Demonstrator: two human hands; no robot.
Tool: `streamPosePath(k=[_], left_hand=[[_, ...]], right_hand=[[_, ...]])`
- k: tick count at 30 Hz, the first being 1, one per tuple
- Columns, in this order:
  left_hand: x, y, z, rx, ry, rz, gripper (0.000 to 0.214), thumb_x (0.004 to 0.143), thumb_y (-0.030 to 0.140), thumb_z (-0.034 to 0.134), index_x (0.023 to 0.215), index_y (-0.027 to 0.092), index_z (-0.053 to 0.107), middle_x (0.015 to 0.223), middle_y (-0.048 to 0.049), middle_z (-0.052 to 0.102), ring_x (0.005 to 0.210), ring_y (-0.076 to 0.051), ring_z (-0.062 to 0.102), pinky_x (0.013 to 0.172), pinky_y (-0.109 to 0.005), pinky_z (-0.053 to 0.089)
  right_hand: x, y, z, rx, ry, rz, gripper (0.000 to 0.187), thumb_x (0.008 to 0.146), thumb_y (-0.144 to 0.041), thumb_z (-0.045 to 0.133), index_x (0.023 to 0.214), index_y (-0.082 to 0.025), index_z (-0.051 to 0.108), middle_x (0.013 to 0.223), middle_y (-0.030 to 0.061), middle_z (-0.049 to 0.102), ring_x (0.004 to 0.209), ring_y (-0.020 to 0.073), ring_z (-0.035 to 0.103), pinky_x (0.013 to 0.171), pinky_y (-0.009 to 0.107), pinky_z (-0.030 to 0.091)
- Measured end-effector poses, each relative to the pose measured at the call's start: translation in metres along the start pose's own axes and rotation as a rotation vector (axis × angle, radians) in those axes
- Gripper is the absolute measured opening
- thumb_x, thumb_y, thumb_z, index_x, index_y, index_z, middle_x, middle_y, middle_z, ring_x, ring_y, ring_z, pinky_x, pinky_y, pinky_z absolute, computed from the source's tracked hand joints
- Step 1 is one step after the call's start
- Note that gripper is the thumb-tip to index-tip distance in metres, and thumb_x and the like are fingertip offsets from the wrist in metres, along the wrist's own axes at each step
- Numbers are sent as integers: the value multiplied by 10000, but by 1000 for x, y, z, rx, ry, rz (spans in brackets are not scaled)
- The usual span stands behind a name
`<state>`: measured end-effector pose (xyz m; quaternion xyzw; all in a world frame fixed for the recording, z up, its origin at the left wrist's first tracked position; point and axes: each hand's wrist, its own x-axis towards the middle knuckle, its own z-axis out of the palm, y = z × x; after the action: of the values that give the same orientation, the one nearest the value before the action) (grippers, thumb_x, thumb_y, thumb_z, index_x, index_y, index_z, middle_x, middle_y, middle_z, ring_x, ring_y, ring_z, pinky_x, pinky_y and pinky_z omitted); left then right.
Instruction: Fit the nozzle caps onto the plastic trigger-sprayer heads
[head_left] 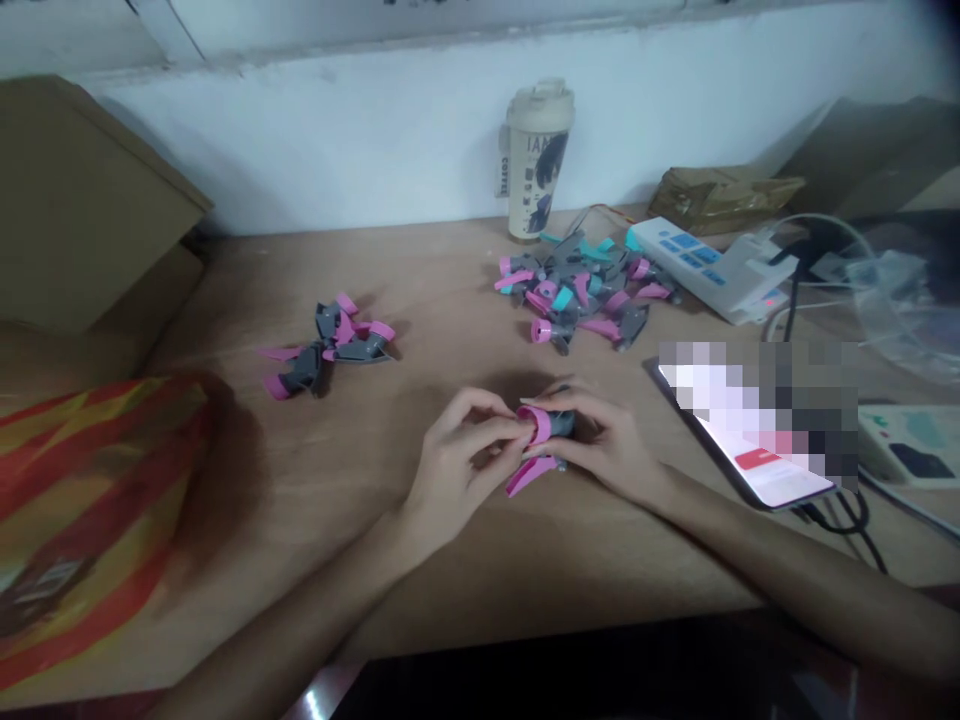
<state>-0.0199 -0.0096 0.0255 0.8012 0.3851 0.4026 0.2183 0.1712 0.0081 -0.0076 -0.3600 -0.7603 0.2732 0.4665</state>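
Note:
Near the middle of the table, a grey trigger sprayer head point(561, 422) with a pink collar and a pink trigger is between my two hands. My right hand point(611, 435) is closed around its grey body from the right. From the left, the fingers of my left hand point(469, 445) are pinched at the open end of the pink collar point(533, 424); whether they hold anything small inside it is hidden. The pink trigger point(531, 474) sticks out below my fingers. Left of my hands lies a small group of grey and pink sprayer heads point(360, 346).
A bigger pile of grey, pink and turquoise sprayer heads point(581, 285) lies in front of a lidded cup point(536, 165). To the right are a white power strip point(690, 262), a phone point(739, 440) and cables. A red-and-yellow bag point(90, 500) and a cardboard box point(82, 210) stand left.

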Motion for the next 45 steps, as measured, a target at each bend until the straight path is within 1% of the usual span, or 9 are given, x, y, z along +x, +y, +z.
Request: streamPosePath(k=[5, 8, 11, 17, 24, 29, 34, 38, 45], left_hand=[[0, -12, -3, 140, 87, 67, 218, 875, 165, 527, 1046, 224, 649, 927, -29, 539, 787, -104, 574, 700, -235, 495], [9, -30, -19, 367, 221, -55, 223, 884, 234, 512, 1062, 216, 643, 944, -41, 553, 795, -132, 578, 748, -277, 493], [22, -53, -43, 691, 291, -250, 282, 855, 277, 539, 1097, 159, 622, 1045, -112, 555, 1022, -244, 540, 903, -381, 435], [39, -87, -70, 904, 299, -466, 453, 790, 420, 580, 1118, 110, 602, 1094, -207, 519, 1047, -381, 498, 878, -500, 391], [55, -102, -67, 897, 200, -506, 327, 732, 353, 640, 955, 113, 636, 1074, -206, 539, 1094, -395, 469, 897, -496, 385], [58, -88, -62, 823, 211, -416, 355, 741, 308, 643, 1037, 122, 580, 1106, -180, 551, 1100, -322, 499, 929, -433, 403], [49, -47, -43, 581, 170, -310, 271, 793, 341, 608, 980, 160, 534, 936, -75, 650, 853, -187, 633, 765, -308, 501], [36, -19, -17, 4, 153, -317, 319, 740, 378, 676, 926, 171, 521, 895, -61, 670, 797, -176, 660, 726, -314, 526], [16, -13, 24, -392, 82, -419, 331, 755, 311, 671, 1014, 172, 518, 981, -66, 651, 906, -176, 641, 819, -338, 525]], right_hand=[[12, -6, -15, -217, 5, -11, 326, 738, -378, 696, 1045, -278, 650, 1001, 43, 647, 979, 236, 582, 863, 427, 442], [32, 4, -32, -317, 145, -19, 324, 742, -435, 678, 1026, -280, 660, 1071, 52, 628, 1029, 253, 569, 909, 463, 433], [62, 25, -50, -431, 200, 6, 347, 732, -511, 655, 972, -261, 681, 1129, 77, 609, 1082, 291, 548, 941, 523, 408], [119, 67, -74, -713, 167, 115, 372, 704, -615, 610, 807, -270, 705, 1111, 122, 624, 1131, 399, 492, 885, 680, 336], [130, 86, -70, -758, 134, 173, 412, 673, -621, 633, 761, -224, 698, 1024, 169, 639, 1073, 431, 500, 846, 750, 258], [120, 74, -61, -729, 178, 111, 390, 724, -570, 621, 934, -246, 675, 1112, 132, 623, 1120, 393, 490, 925, 697, 249], [92, 25, -38, -583, 68, -72, 450, 719, -560, 641, 1071, -279, 622, 1162, 72, 616, 1124, 311, 524, 997, 569, 303], [52, -11, -11, -463, -43, -243, 664, 666, -563, 688, 1225, -258, 500, 1227, 91, 575, 1152, 301, 501, 1005, 534, 308], [13, 2, 13, -338, -16, -202, 465, 806, -324, 603, 1230, -229, 439, 1178, 96, 606, 1093, 262, 557, 937, 507, 395]])
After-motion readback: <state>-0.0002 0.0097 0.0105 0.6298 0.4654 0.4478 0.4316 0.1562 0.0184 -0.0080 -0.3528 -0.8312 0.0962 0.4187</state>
